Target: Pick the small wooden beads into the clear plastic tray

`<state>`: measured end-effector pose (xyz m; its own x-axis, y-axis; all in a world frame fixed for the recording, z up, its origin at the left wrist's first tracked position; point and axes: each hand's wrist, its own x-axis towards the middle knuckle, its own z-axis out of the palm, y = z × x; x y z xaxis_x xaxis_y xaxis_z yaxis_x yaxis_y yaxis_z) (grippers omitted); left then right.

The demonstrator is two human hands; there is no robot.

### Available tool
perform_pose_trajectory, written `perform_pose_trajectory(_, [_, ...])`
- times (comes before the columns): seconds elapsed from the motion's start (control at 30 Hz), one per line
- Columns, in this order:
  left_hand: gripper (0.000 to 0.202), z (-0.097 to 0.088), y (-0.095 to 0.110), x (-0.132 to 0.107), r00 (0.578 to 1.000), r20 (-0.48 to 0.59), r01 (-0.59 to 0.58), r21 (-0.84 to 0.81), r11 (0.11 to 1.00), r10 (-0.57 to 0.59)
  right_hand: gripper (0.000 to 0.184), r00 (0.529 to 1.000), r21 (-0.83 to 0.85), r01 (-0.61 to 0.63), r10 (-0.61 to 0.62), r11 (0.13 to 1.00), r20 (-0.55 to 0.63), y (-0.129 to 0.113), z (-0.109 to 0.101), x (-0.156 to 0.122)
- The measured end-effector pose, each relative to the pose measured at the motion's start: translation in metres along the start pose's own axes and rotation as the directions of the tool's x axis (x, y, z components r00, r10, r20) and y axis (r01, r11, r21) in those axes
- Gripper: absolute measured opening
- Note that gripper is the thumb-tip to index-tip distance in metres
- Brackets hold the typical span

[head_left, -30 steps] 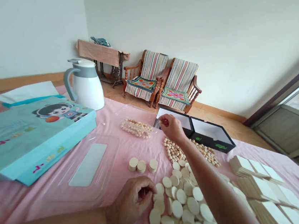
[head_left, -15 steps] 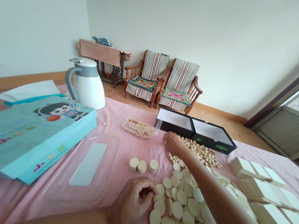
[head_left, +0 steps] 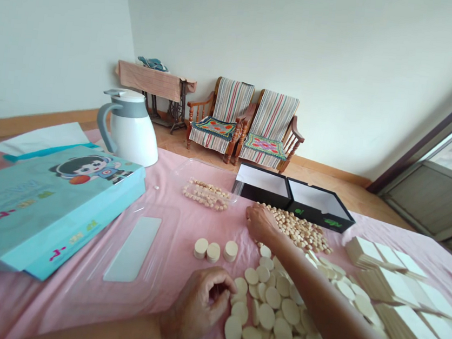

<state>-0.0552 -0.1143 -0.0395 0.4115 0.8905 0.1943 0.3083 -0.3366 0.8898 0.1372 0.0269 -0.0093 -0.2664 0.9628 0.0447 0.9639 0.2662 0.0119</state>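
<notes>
My left hand (head_left: pixel 201 304) rests on the pink cloth with its fingers curled. Its thumb and forefinger tips nearly meet beside the left edge of a spread pile of round wooden discs (head_left: pixel 267 315). Whatever lies inside that curl is hidden. Farther off, my right hand (head_left: pixel 261 223) reaches palm down to the left edge of a heap of small wooden beads (head_left: pixel 302 231). Its fingers are bent, and their tips are mostly out of sight. Three short stacks of discs (head_left: pixel 213 252) stand between the hands. Beyond them, a clear plastic tray (head_left: pixel 179 170) holds several rows of beads (head_left: pixel 205 194).
Two black boxes with white insides (head_left: pixel 265 180) stand behind the beads. Stacks of rectangular wooden pieces (head_left: pixel 396 287) line the right. At left are a turquoise box (head_left: pixel 94 209), a white jug (head_left: pixel 134 134) and a clear plastic lid (head_left: pixel 95 280). Two chairs (head_left: pixel 269 125) stand beyond.
My right hand has shifted slightly at the edge of the bead heap, its fingers a little lower. The left hand keeps its place. The whole view has moved very slightly.
</notes>
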Motion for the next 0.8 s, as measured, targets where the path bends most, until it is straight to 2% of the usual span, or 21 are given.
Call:
perform_pose_trajectory(0.07, [0.024, 0.000, 0.000, 0.000, 1.000, 0.001, -0.003, -0.005, 1.000, 0.003, 0.019, 0.999, 0.029, -0.031, 0.032, 0.999, -0.041, 0.003, -0.005, 0.002])
perform_pose_trajectory(0.13, [0.024, 0.000, 0.000, 0.000, 1.000, 0.005, -0.006, -0.015, 1.000, 0.007, 0.020, 0.984, 0.125, -0.058, 0.078, 0.990, -0.162, 0.004, -0.015, 0.007])
perform_pose_trajectory(0.23, [0.023, 0.000, 0.000, 0.000, 1.000, 0.001, -0.010, -0.031, 0.999, 0.010, 0.017, 0.925, 0.363, 0.017, 0.123, 0.932, -0.359, 0.000, -0.034, 0.019])
perform_pose_trajectory(0.37, [0.022, -0.001, 0.001, 0.000, 1.000, -0.002, -0.003, -0.035, 0.999, 0.003, 0.019, 0.900, 0.574, 0.153, 0.126, 0.804, -0.417, -0.009, -0.053, 0.034])
perform_pose_trajectory(0.43, [0.022, -0.001, 0.002, 0.000, 1.000, 0.003, -0.001, -0.037, 0.999, 0.001, 0.019, 0.892, 0.564, 0.132, 0.150, 0.815, -0.426, -0.009, -0.055, 0.036])
perform_pose_trajectory(0.5, [0.022, -0.001, 0.002, 0.000, 1.000, 0.003, 0.001, -0.036, 0.999, 0.000, 0.017, 0.902, 0.478, 0.059, 0.159, 0.876, -0.402, -0.004, -0.051, 0.034])
perform_pose_trajectory(0.53, [0.022, -0.001, 0.002, 0.000, 1.000, 0.002, 0.001, -0.035, 0.999, -0.001, 0.017, 0.924, 0.410, 0.015, 0.144, 0.912, -0.354, -0.001, -0.048, 0.032])
perform_pose_trajectory(0.63, [0.022, 0.000, 0.001, 0.001, 1.000, -0.001, -0.005, -0.030, 1.000, 0.005, 0.022, 0.991, 0.198, -0.054, 0.077, 0.979, -0.113, 0.006, -0.034, 0.025])
perform_pose_trajectory(0.7, [0.022, 0.000, 0.001, 0.000, 1.000, 0.001, -0.012, -0.026, 1.000, 0.012, 0.023, 0.998, 0.124, -0.054, 0.055, 0.991, -0.006, 0.008, -0.024, 0.021])
perform_pose_trajectory(0.8, [0.022, 0.000, 0.000, -0.001, 1.000, -0.002, -0.013, -0.012, 1.000, 0.013, 0.022, 0.999, 0.097, -0.045, 0.042, 0.994, 0.028, 0.004, -0.012, 0.017])
